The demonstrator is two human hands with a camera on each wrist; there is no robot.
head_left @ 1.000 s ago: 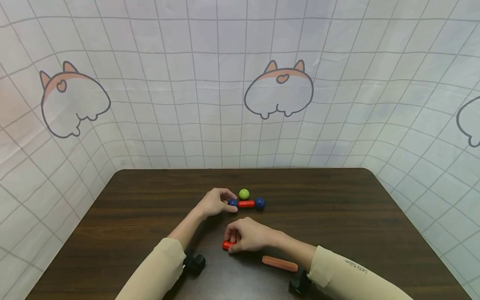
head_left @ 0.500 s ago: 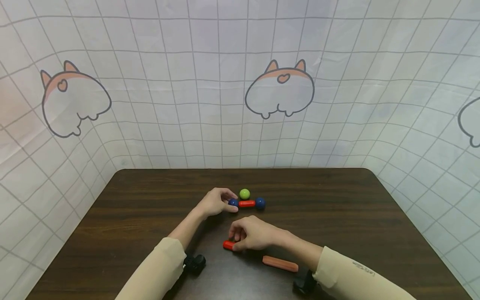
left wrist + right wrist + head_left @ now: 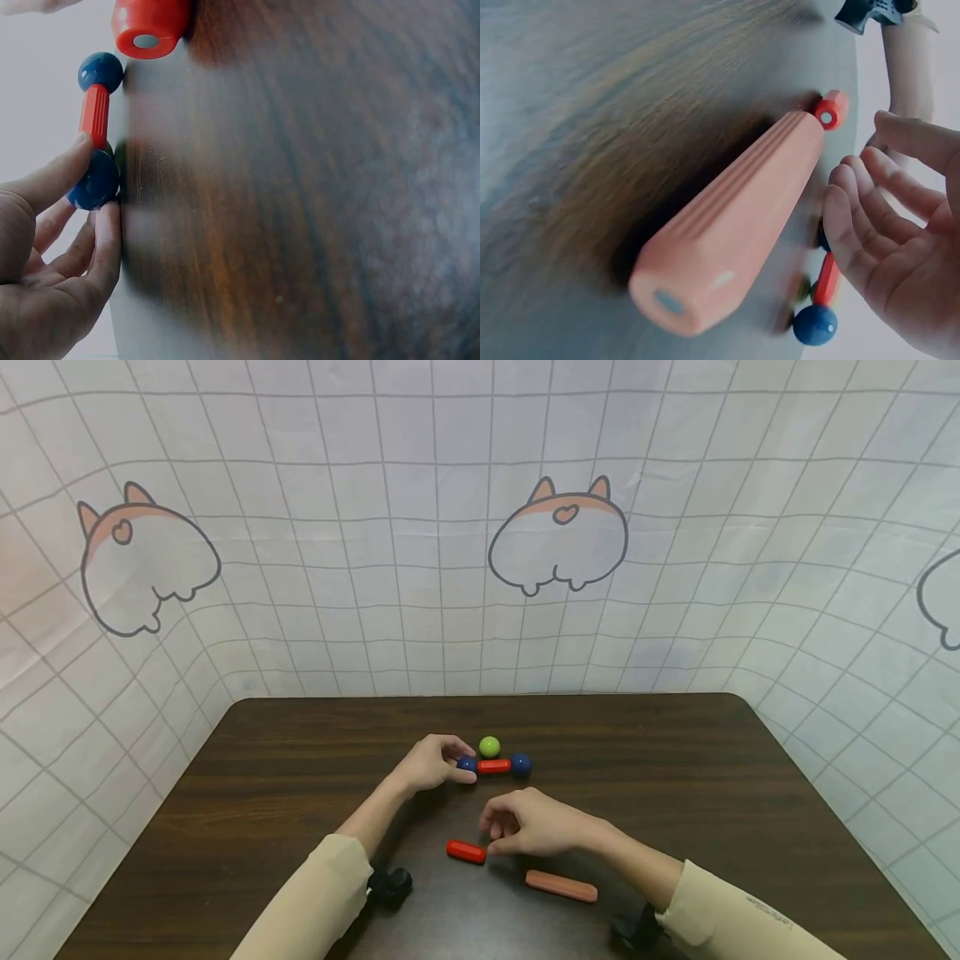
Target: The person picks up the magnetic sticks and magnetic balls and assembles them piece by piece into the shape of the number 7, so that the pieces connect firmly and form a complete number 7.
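My left hand (image 3: 430, 765) pinches a blue ball (image 3: 96, 182) between thumb and fingers. That ball is one end of a row: a short red rod (image 3: 493, 767) joins it to a second blue ball (image 3: 521, 766). Just behind the row sits a lime-green ball (image 3: 489, 747). Nearer to me lies another short red rod (image 3: 467, 852), with a pale hole in its end in the wrist views. My right hand (image 3: 534, 823) hovers just right of that rod, fingers loosely bent around nothing. A longer salmon-coloured rod (image 3: 561, 887) lies below this hand, grooved along its side.
Everything lies on a dark wood-grain table (image 3: 675, 793). A white grid-patterned curtain (image 3: 420, 543) with cartoon drawings hangs around its back and sides. Black wrist cameras sit at the left cuff (image 3: 390, 887) and the right cuff (image 3: 637, 929).
My right hand has let go of the nearer red rod and moved right, leaving the rod fully visible on the table. My left hand keeps its hold on the blue ball.
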